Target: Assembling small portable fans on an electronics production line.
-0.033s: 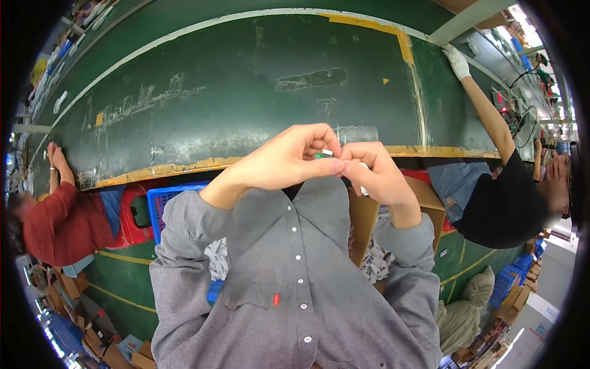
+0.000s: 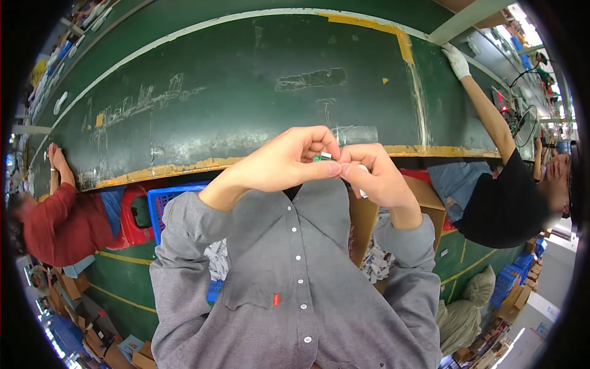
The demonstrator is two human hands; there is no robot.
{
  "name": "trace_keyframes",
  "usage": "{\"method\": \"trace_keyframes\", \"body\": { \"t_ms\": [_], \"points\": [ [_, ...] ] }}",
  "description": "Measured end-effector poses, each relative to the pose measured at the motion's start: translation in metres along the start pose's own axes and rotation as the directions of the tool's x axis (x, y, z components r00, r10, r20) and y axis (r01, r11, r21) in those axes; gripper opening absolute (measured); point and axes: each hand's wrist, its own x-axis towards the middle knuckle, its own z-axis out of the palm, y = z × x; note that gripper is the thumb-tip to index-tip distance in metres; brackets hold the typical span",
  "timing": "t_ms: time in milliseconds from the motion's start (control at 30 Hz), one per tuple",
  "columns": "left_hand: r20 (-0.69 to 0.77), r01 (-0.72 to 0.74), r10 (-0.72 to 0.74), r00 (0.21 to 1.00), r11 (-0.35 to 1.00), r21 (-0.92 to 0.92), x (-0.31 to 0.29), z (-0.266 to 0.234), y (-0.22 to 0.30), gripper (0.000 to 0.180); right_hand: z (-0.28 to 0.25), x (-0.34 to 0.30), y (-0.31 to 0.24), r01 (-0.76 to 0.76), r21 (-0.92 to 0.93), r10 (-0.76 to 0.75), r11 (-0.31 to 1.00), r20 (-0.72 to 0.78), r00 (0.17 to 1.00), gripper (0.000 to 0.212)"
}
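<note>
Both hands meet above the green bench (image 2: pixel 246 92), pinching one small green-and-white part (image 2: pixel 324 157) between them: left hand (image 2: pixel 289 163) clenched on its left end, right hand (image 2: pixel 375 175) on its right. The work looks mid-way; the part is not yet set down.

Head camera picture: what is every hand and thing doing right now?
Left hand: fingers pinched on the small green and white part.
Right hand: fingers pinched on the same part.
Small green and white part: held up between both hands.
Blue plastic crate: partly hidden behind the grey sleeve.
Brown cardboard box: open.
</note>
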Motion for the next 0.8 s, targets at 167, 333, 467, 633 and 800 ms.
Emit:
{"method": "trace_keyframes", "body": {
  "t_ms": [167,333,467,633,800],
  "points": [
    [0.008,0.102,-0.102,0.995,0.995,0.007,-0.016,0.005,0.001,0.015,0.015,-0.015,-0.003,0.053,-0.093,-0.054,0.994,-0.009,0.999,0.013],
    [0.022,0.166,-0.169,0.985,0.981,0.103,-0.030,0.023,0.006,0.012,0.026,-0.035,-0.005,0.068,-0.181,-0.066,0.981,0.017,0.998,0.010],
    [0.150,0.165,-0.220,0.964,0.935,0.313,-0.038,0.025,0.014,0.007,0.048,-0.056,0.005,0.339,-0.531,-0.376,0.776,0.040,0.926,0.008],
    [-0.155,0.295,-0.279,0.948,0.952,0.088,-0.070,0.007,0.010,0.009,0.005,-0.108,0.004,0.285,-0.193,-0.322,0.939,-0.207,0.924,0.009],
    [-0.228,0.219,-0.207,0.951,0.975,0.027,-0.057,-0.002,0.016,0.011,-0.011,-0.146,0.071,-0.185,0.045,0.189,0.982,-0.129,0.973,0.016]
  ]
}}
